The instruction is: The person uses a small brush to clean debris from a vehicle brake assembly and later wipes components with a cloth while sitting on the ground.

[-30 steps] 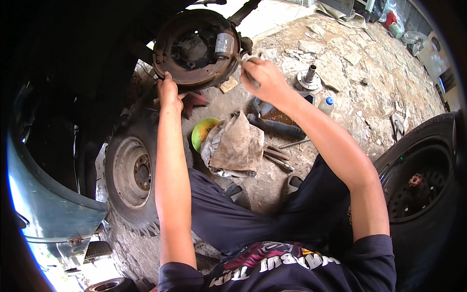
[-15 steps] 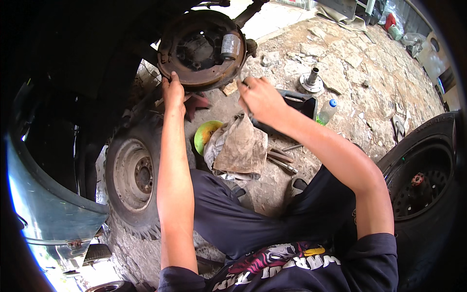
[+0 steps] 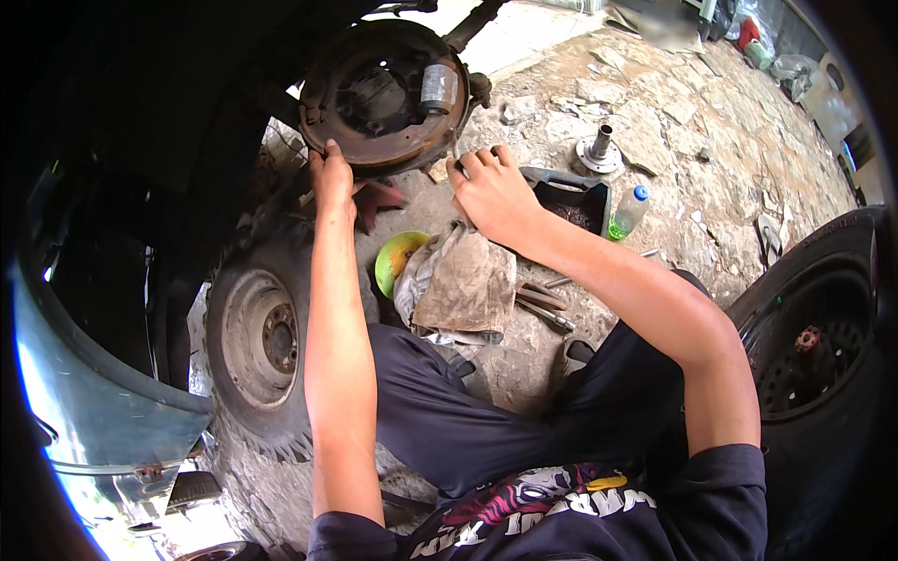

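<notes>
My left hand (image 3: 332,182) grips the lower left rim of the rusty, round brake backing plate (image 3: 351,131), where a grey cylinder (image 3: 438,86) sits at the upper right. My right hand (image 3: 491,192) is closed around a slim metal tool (image 3: 456,150) just below the plate's right side; the tool is mostly hidden by my fingers. Under that hand lie a crumpled beige cloth (image 3: 463,290) and a lime-green bowl (image 3: 388,262). A black tray (image 3: 594,210) with dark contents sits just behind it, beside a bottle (image 3: 629,210) of green liquid.
A flanged metal hub (image 3: 597,154) stands on broken stone ground. Metal tools (image 3: 543,304) lie by the cloth. An old wheel (image 3: 267,337) leans at left near the car's bodywork (image 3: 103,402); a large black tyre (image 3: 795,411) is at right, a flip-flop (image 3: 769,238) behind it.
My right hand has moved down from the plate's right rim toward the cloth and tray, still closed on the tool. My left hand stays on the rim; the view has shifted slightly.
</notes>
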`<state>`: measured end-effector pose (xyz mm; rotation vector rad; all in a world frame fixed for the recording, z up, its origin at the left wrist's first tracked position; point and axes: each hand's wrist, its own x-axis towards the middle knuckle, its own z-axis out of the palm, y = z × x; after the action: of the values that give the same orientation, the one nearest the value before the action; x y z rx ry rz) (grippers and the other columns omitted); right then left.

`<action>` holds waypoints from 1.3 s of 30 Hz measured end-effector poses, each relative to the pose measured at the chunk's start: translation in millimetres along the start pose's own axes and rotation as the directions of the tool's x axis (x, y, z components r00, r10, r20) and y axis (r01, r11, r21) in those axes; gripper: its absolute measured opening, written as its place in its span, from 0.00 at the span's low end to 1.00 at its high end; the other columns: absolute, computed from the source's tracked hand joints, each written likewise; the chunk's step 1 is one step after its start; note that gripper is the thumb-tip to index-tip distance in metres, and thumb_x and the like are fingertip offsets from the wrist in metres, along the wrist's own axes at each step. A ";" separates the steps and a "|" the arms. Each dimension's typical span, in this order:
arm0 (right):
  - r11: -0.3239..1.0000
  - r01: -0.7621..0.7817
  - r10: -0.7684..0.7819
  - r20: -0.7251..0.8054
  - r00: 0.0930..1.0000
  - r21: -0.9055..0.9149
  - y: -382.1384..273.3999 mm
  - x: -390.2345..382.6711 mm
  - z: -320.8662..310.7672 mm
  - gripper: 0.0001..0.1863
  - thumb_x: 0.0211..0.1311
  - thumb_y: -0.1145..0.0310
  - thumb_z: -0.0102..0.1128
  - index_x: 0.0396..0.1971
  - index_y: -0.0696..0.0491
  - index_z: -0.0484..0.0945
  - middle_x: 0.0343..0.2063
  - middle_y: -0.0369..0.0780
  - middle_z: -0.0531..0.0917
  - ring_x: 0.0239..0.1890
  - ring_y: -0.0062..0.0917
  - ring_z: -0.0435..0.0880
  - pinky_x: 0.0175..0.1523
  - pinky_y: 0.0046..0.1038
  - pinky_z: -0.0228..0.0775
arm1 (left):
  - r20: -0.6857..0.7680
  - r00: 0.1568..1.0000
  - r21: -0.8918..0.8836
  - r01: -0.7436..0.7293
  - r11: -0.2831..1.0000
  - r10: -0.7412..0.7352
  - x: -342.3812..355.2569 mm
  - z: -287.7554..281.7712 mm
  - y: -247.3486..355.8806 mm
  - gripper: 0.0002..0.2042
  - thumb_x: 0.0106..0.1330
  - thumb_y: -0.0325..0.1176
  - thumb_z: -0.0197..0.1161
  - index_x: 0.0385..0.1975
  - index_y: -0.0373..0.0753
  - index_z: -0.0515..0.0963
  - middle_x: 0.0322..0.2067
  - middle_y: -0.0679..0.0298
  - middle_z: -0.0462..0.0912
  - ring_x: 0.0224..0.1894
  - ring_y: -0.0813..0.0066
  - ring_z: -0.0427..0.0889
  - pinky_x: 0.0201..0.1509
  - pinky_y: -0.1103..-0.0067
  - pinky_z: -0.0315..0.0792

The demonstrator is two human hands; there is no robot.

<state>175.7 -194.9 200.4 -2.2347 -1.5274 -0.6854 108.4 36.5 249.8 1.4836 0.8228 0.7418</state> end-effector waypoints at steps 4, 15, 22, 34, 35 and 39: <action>0.993 -0.087 0.079 -0.094 0.992 -0.084 27.8 15.1 11.9 0.19 0.56 0.71 0.57 0.48 0.63 0.78 0.37 0.47 0.82 0.44 0.38 0.80 0.54 0.41 0.66 | 0.035 0.999 -0.003 -0.008 1.000 0.008 -0.8 1.5 0.8 0.24 0.77 0.43 0.45 0.68 0.41 0.55 0.67 0.53 0.61 0.67 0.52 0.65 0.55 0.48 0.75; 0.852 -0.124 0.240 -0.168 0.956 0.509 19.7 14.9 -20.6 0.08 0.54 0.69 0.60 0.26 0.59 0.78 0.22 0.49 0.79 0.28 0.44 0.81 0.36 0.42 0.71 | 0.003 1.000 0.029 -0.014 0.999 0.014 -0.3 1.2 1.5 0.26 0.77 0.44 0.45 0.70 0.41 0.53 0.67 0.53 0.61 0.66 0.52 0.67 0.57 0.48 0.73; 0.572 -0.163 0.365 -0.071 0.928 0.804 11.6 12.1 -29.4 0.12 0.59 0.72 0.57 0.40 0.62 0.82 0.28 0.51 0.84 0.30 0.35 0.86 0.37 0.32 0.76 | -0.013 1.000 0.041 -0.028 0.999 0.029 -0.1 2.2 -0.6 0.26 0.77 0.44 0.46 0.70 0.41 0.52 0.67 0.53 0.61 0.66 0.52 0.66 0.57 0.49 0.73; 0.601 -0.131 0.357 -0.118 0.926 0.788 19.4 7.7 -31.0 0.13 0.61 0.73 0.58 0.41 0.63 0.82 0.29 0.47 0.86 0.30 0.23 0.83 0.39 0.26 0.76 | -0.035 0.999 0.056 -0.008 0.998 0.010 0.3 3.9 0.3 0.28 0.77 0.44 0.46 0.72 0.40 0.49 0.69 0.52 0.59 0.67 0.54 0.66 0.56 0.50 0.74; 0.613 -0.104 0.336 -0.140 0.932 0.783 21.2 6.2 -26.6 0.12 0.61 0.73 0.58 0.41 0.63 0.82 0.28 0.46 0.86 0.29 0.23 0.83 0.39 0.26 0.75 | -0.027 1.000 0.048 -0.010 0.999 0.011 -0.4 4.3 1.0 0.28 0.77 0.44 0.46 0.72 0.40 0.49 0.68 0.52 0.60 0.67 0.54 0.66 0.56 0.50 0.74; 0.556 -0.151 0.395 -0.100 0.913 0.817 18.9 13.4 -45.6 0.10 0.59 0.73 0.58 0.36 0.62 0.82 0.26 0.49 0.85 0.28 0.30 0.84 0.35 0.29 0.75 | 0.027 0.999 0.036 -0.033 0.999 0.032 -3.8 1.5 0.8 0.29 0.77 0.44 0.46 0.72 0.40 0.49 0.68 0.52 0.60 0.66 0.54 0.67 0.56 0.50 0.74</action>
<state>188.6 -215.8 245.3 -1.5235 -0.9897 -0.1202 107.6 32.5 250.5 1.5392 0.7972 0.7331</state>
